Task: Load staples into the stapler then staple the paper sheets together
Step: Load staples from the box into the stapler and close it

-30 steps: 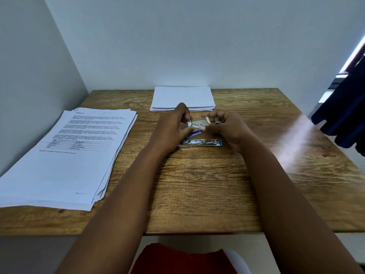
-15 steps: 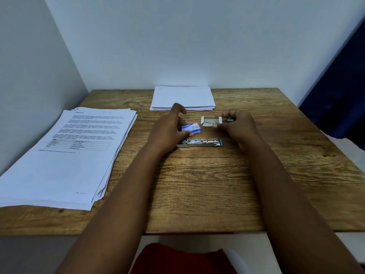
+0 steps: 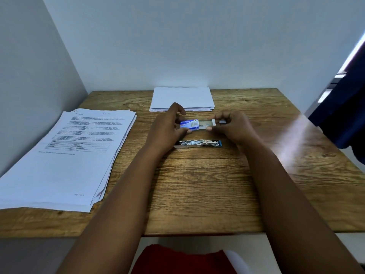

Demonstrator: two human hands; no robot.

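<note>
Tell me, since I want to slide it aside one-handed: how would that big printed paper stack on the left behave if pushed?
The printed paper stack looks thick, so probably heavy. Its edges are already fanned unevenly, so the loose sheets would likely shear and spread rather than move together. It overhangs the table near edge, so a careless push might spill sheets.

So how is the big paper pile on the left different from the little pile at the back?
The left pile has printed text and a table on its top sheet; the back pile looks blank. The left pile looks bigger and thicker, with its sheets fanned out unevenly; the back pile is thin and squared up. The left pile sits near the table's front edge; the back pile sits by the wall. Both are white paper, lying flat, untouched.
</note>
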